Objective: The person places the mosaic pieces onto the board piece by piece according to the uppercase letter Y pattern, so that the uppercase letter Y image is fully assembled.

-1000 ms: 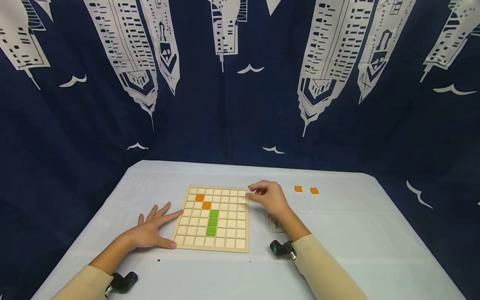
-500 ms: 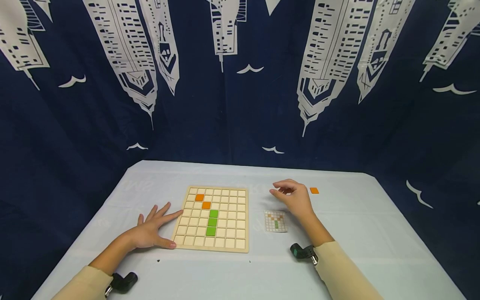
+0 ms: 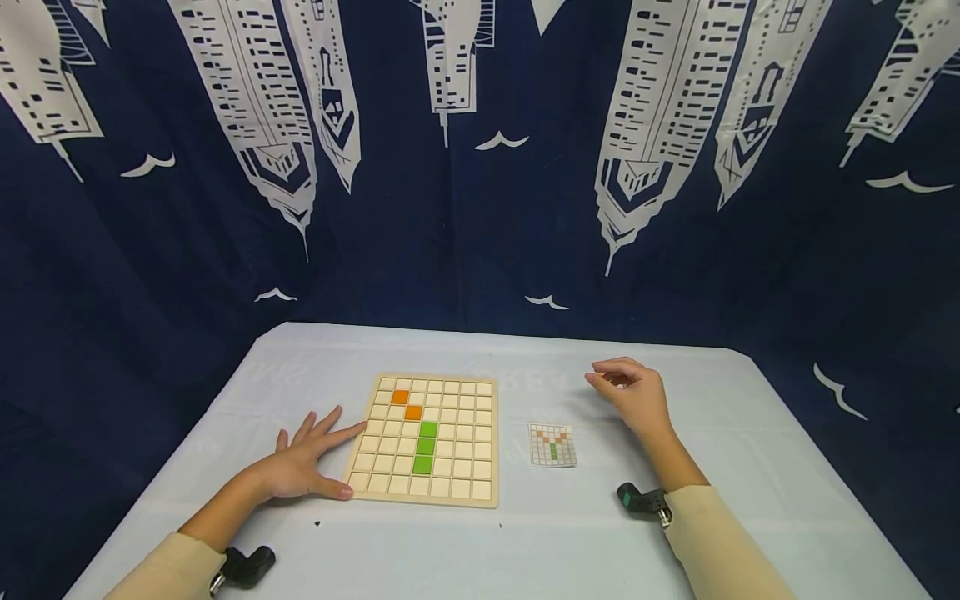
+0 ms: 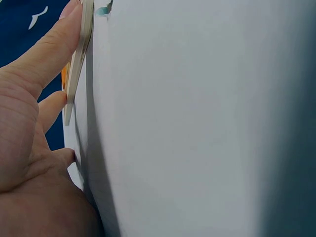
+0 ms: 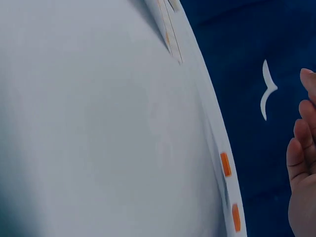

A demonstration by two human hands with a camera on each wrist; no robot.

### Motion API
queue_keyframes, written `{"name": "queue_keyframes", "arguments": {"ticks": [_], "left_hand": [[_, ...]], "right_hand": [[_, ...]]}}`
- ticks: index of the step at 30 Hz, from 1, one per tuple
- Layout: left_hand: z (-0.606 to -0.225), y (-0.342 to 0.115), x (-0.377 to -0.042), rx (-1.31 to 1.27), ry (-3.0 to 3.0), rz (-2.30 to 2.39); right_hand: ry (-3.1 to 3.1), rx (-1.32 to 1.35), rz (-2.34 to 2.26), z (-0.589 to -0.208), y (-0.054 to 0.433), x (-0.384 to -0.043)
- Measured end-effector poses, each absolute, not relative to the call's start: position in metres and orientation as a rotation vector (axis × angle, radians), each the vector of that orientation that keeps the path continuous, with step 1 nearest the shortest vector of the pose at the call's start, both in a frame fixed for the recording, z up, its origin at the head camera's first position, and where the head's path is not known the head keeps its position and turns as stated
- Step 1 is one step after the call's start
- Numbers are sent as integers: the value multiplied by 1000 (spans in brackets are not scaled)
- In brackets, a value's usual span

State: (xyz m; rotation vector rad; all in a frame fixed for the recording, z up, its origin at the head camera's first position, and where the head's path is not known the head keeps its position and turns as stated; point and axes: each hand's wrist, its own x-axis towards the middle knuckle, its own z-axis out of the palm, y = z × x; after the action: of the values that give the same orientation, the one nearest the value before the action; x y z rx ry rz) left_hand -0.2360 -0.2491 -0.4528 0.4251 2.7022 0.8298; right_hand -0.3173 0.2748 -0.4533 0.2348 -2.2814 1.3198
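Note:
A pale wooden grid board (image 3: 461,450) lies on the white table. Two orange square tiles (image 3: 401,397) sit diagonally on it, above a column of green tiles (image 3: 425,446). My left hand (image 3: 303,462) is spread at the board's left side. Its thumb and index finger touch the edge, as the left wrist view shows on the board's rim (image 4: 79,64). My right hand (image 3: 636,404) hovers over the right of the table, fingers loosely bent, holding nothing visible. Two loose orange tiles (image 5: 225,164) lie on the table in the right wrist view; in the head view that hand hides them.
Right of the board lies a small printed card (image 3: 553,445) with a coloured grid pattern. A dark speck (image 3: 317,523) marks the cloth near the front. Behind the table hangs a navy curtain (image 3: 465,217) with white buildings and birds.
My right hand has moved rightward from the board's upper right corner to above the loose orange tiles, uncovering the printed card. My left hand has stayed put.

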Motion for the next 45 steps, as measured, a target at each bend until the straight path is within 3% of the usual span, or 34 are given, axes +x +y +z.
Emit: {"name": "queue_keyframes", "arguments": {"ticks": [20,45], "left_hand": [[-455,-250,-235,421,2705,839],[-456,-249,-238,412,2719,813]], "right_hand": [[-2557,37,1085,-455,340,-333],[-2894,-33,1155,-455,365,-352]]}}
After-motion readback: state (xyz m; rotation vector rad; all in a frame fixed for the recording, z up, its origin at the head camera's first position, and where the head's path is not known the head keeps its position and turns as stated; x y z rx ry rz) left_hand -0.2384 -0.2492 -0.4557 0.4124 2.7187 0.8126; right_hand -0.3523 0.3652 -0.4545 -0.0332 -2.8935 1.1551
